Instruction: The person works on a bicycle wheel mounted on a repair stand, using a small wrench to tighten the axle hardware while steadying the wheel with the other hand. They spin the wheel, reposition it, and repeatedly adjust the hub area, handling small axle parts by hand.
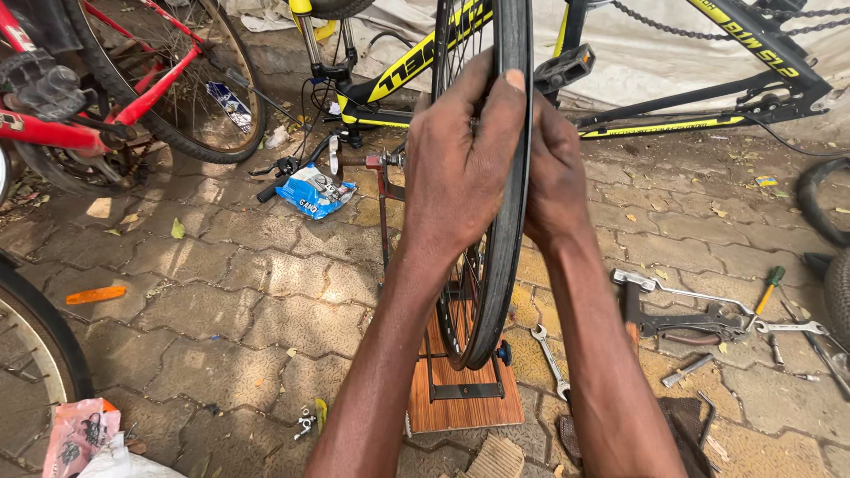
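Both forearms reach forward – the left hand (460, 168) and right hand (556, 177) clasp the bicycle wheel (496, 265) from either side, fingers wrapped over its tyre, steadying it upright in the truing stand (465, 389) on the paving – spanners (551, 358) lie beside it.

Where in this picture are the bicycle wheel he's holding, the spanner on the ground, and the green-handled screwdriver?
bicycle wheel (501, 265), head view, on the black tyre below the hands.
spanner (550, 358), head view, mid-shaft.
green-handled screwdriver (773, 280), head view, on the green handle.
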A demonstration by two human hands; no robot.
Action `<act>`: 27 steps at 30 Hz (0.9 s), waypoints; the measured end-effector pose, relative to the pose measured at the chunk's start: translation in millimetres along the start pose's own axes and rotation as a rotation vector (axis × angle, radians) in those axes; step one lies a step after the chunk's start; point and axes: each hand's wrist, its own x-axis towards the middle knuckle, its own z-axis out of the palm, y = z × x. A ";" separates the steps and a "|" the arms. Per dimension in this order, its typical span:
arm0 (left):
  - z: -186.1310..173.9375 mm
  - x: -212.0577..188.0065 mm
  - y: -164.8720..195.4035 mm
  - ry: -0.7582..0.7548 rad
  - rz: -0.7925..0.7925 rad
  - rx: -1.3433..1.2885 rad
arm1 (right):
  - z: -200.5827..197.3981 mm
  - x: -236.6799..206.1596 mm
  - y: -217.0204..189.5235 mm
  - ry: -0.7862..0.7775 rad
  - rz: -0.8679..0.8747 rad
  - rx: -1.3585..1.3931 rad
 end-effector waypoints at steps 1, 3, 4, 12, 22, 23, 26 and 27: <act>-0.4 0.0 0.7 0.010 -0.011 0.044 | 3.3 0.3 1.5 0.039 -0.003 0.005; -0.7 0.3 1.9 0.018 -0.036 0.093 | 8.9 -1.4 2.7 0.116 -0.007 0.017; -0.7 0.1 2.4 0.019 -0.042 0.096 | 11.4 -3.8 2.7 0.085 -0.042 0.096; 2.1 -0.4 6.0 0.085 -0.063 0.116 | 23.1 -17.3 -5.7 0.083 -0.271 -0.184; 19.1 -3.2 -2.2 0.223 -0.088 0.076 | 37.0 -12.2 0.0 0.337 -0.426 -0.366; 18.7 -2.8 -3.4 0.230 -0.079 0.082 | 38.5 -11.7 2.4 0.372 -0.443 -0.393; 16.6 -3.8 -5.2 0.230 -0.010 0.077 | 31.8 -11.7 4.8 0.249 -0.426 -0.352; 16.1 -5.3 -5.2 0.230 -0.009 0.069 | 26.3 -11.6 4.5 0.171 -0.407 -0.321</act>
